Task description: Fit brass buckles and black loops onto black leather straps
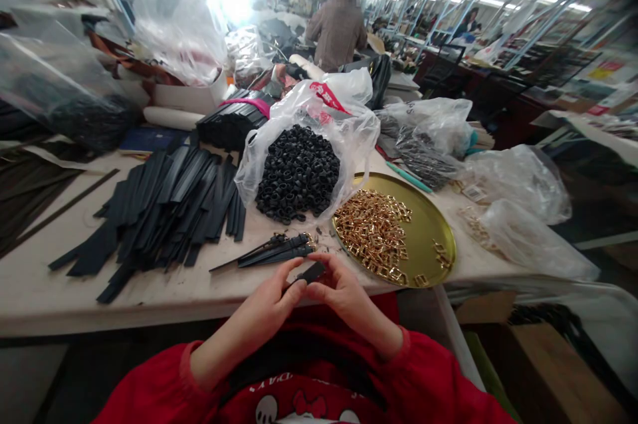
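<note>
Between my two hands is a dark leather strap (pixel 312 272), held close to the table's front edge. My left hand (pixel 282 291) pinches its near end, and the fingers of my right hand (pixel 339 284) close on the other end. Just beyond lie a few straps with gold buckles (pixel 279 250). A heap of loose black straps (pixel 169 201) spreads to the left. Behind my hands an open plastic bag (pixel 356 138) holds many small black loops (pixel 299 175). To the right, a round gold tray (pixel 433 224) carries a pile of gold buckles (pixel 371 231).
A banded bundle of black strips (pixel 234 119) stands behind the heap. Plastic bags (pixel 518 178) lie at the right, near a teal pen-like tool (pixel 409 176). An open cardboard box (pixel 553 357) sits low at right. Another person (pixel 339 32) is farther back.
</note>
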`<state>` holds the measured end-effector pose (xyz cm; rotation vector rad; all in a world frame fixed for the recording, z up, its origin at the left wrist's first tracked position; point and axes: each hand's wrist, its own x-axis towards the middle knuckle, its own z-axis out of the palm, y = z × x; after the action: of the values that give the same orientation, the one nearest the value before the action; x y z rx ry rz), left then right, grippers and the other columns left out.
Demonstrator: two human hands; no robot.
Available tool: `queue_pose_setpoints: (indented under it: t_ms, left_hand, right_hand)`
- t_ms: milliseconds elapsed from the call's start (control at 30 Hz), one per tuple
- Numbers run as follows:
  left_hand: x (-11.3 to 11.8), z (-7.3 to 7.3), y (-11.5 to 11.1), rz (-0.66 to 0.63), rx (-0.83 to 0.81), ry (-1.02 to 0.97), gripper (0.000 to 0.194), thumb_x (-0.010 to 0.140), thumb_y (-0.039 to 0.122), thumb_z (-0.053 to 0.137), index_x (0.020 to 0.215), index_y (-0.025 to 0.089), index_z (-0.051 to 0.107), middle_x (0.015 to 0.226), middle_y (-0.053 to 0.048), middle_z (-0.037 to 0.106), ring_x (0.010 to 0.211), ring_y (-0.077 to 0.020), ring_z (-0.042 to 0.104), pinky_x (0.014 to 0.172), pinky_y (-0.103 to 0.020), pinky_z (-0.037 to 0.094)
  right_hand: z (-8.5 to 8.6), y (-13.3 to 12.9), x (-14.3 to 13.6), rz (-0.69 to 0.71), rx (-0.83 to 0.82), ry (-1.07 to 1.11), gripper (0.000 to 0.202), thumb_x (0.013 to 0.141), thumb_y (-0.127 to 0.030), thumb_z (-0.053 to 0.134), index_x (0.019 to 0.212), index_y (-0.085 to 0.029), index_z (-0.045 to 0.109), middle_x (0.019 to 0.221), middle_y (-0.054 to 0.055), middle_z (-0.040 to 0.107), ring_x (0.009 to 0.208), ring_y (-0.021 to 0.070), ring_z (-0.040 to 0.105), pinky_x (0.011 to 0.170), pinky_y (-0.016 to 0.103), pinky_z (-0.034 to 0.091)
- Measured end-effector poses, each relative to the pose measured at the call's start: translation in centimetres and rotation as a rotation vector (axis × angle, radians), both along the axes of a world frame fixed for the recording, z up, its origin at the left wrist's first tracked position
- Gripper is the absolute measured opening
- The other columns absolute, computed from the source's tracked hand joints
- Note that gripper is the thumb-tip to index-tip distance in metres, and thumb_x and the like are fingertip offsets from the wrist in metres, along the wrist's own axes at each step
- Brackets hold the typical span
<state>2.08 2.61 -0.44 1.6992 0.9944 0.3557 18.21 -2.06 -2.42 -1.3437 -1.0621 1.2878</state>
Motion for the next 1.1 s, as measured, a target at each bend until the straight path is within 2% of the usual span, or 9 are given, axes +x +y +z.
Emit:
queue_pose_setpoints:
  t_ms: [67,200,333,400,500,633,767,900,1100]
  left_hand:
    - [0.4,0.0,0.6,0.03,0.005,-0.042,0.039,0.082,0.039,0.042,0.112,0.016,0.054,0.078,-0.002,0.06,0.077,-0.0174,0.053,0.068,-0.025,0.04]
    - [1.5,0.2,1.3,0.086,-0.046,-0.026,0.028,0.08,0.035,0.039,0.084,0.016,0.058,0.068,0.001,0.054,0.064,-0.0134,0.048,0.059,-0.023,0.037]
    - [2.4,-0.1,1.5,0.12,-0.082,0.008,0.02,0.076,0.029,0.037,0.073,0.017,0.052,0.057,0.004,0.045,0.054,-0.0113,0.041,0.05,-0.021,0.031]
    - [2.6,-0.3,1.7,0.115,-0.106,-0.004,0.019,0.077,0.031,0.038,0.073,0.017,0.05,0.055,0.005,0.042,0.051,-0.0107,0.038,0.049,-0.021,0.03]
    - [2.9,-0.6,2.3,0.107,-0.114,-0.063,0.023,0.079,0.037,0.04,0.079,0.017,0.051,0.055,0.006,0.041,0.051,-0.01,0.038,0.048,-0.021,0.03]
    - [3.2,-0.3,2.9,0.092,-0.097,-0.147,0.028,0.08,0.041,0.043,0.087,0.015,0.053,0.058,0.005,0.044,0.052,-0.0091,0.04,0.049,-0.02,0.031]
    - [3.0,0.2,2.5,0.085,-0.02,-0.082,0.022,0.075,0.036,0.051,0.078,0.015,0.056,0.062,0.004,0.049,0.057,-0.0094,0.042,0.053,-0.02,0.033]
    - [2.3,0.7,1.7,0.147,-0.004,-0.037,0.016,0.073,0.029,0.05,0.071,0.015,0.056,0.059,0.005,0.047,0.055,-0.0092,0.04,0.052,-0.021,0.031]
    - [1.7,0.8,0.7,0.272,-0.058,-0.144,0.016,0.075,0.03,0.05,0.075,0.015,0.055,0.066,0.003,0.054,0.062,-0.0113,0.047,0.058,-0.021,0.037]
  right_hand:
    - [0.4,0.7,2.5,-0.061,0.093,-0.439,0.03,0.076,-0.042,0.058,0.097,-0.02,0.054,0.078,0.002,0.056,0.067,0.0152,0.053,0.062,0.028,0.041]
    - [0.5,2.8,6.9,-0.141,0.104,-1.391,0.017,0.082,-0.031,0.051,0.076,-0.017,0.058,0.081,0.009,0.057,0.076,0.021,0.052,0.067,0.032,0.036]
    - [-0.2,3.7,8.1,-0.052,0.098,-1.625,0.018,0.085,-0.024,0.045,0.074,-0.016,0.057,0.08,0.01,0.058,0.075,0.0214,0.052,0.067,0.032,0.034]
    - [-0.2,3.6,8.0,-0.094,0.141,-1.505,0.019,0.086,-0.025,0.043,0.076,-0.016,0.057,0.081,0.01,0.059,0.076,0.0206,0.052,0.068,0.032,0.035]
    - [0.6,3.0,7.4,-0.131,0.116,-1.003,0.02,0.086,-0.032,0.043,0.079,-0.018,0.054,0.074,0.005,0.059,0.067,0.0167,0.052,0.062,0.029,0.038]
    - [2.1,2.4,5.3,0.058,-0.019,-0.317,0.026,0.081,-0.044,0.048,0.08,-0.019,0.054,0.062,-0.001,0.055,0.053,0.0114,0.049,0.051,0.024,0.039]
    - [2.7,2.2,2.8,0.157,-0.001,-0.151,0.022,0.076,-0.04,0.055,0.082,-0.018,0.06,0.064,-0.002,0.054,0.054,0.0101,0.05,0.052,0.023,0.04]
    - [2.4,1.8,1.2,0.096,-0.011,-0.093,0.018,0.075,-0.031,0.058,0.088,-0.019,0.056,0.063,-0.003,0.051,0.052,0.0088,0.046,0.049,0.022,0.037]
    - [1.6,0.5,-0.4,0.089,-0.01,0.197,0.044,0.07,-0.024,0.06,0.111,-0.024,0.044,0.087,0.0,0.056,0.058,0.0079,0.048,0.052,0.021,0.039]
